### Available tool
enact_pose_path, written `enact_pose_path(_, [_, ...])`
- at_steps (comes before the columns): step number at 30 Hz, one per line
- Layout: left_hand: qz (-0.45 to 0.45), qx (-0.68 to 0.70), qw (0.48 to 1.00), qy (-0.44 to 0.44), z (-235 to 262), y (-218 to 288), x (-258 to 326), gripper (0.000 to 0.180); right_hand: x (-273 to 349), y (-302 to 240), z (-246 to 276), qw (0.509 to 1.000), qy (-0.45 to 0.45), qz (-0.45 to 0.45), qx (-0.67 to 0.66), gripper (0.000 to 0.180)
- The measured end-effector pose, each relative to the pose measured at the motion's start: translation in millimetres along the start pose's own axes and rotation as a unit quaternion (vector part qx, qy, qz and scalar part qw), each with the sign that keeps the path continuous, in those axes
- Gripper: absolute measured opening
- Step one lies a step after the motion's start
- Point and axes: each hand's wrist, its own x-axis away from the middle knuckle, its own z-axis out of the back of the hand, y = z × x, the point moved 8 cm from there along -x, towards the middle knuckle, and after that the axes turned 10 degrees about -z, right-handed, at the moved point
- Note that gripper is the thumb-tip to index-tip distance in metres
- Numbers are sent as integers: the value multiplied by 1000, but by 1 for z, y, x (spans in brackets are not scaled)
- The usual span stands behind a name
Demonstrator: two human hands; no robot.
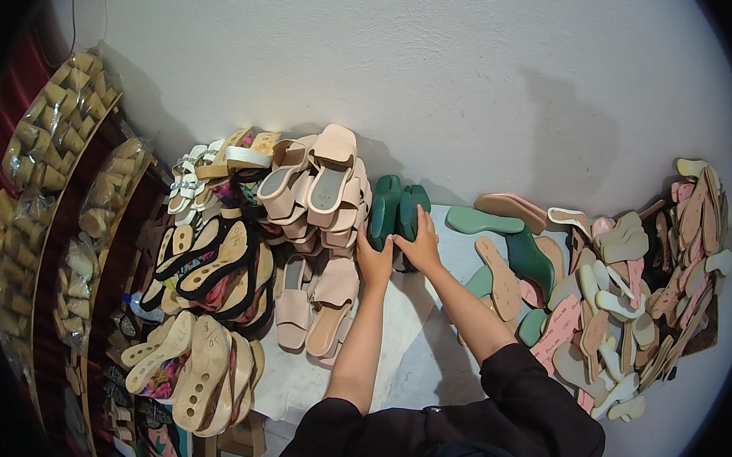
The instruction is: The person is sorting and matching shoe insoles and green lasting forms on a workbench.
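Two dark green shoe lasts stand upright side by side near the wall, at the back of the white tabletop [388, 335]. My left hand [375, 259] is closed round the lower part of the left shoe last [385, 204], its fingers along the outer side. Round the right shoe last [413, 203] my right hand [422, 249] is closed in the same way. Both thumbs come together between the two lasts. Just left of my left hand is a stack of beige slide sandals [331, 185]. The undersides of the lasts are partly hidden by my hands.
Black-edged wedge sandals [215, 265] and pale wedge soles [199, 370] are piled at the left. Shelves beyond hold bagged heels [62, 120]. On the right lie a green shoe last [532, 261], a lighter green one [483, 220] and heaped insoles [610, 298]. The wall [458, 83] rises behind.
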Motion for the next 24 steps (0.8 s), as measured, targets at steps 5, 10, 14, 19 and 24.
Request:
enact_pose_path(5, [3, -1, 1000, -7, -1, 4, 3, 65, 2, 10, 6, 998, 28, 31, -53, 99])
enact_pose_path(10, [8, -7, 1000, -21, -3, 3, 6, 65, 1, 18, 8, 995, 39, 45, -84, 96])
enact_pose_path(14, [29, -23, 999, -26, -3, -4, 6, 66, 0, 22, 8, 992, 26, 15, -125, 82])
enact_pose_path(19, [79, 2, 996, -52, -12, -10, 2, 63, 5, 23, 12, 981, 59, 15, -185, 66])
enact_pose_path(24, [37, -13, 999, -20, -7, -8, 9, 54, 18, 16, 12, 980, 99, 8, -171, 61])
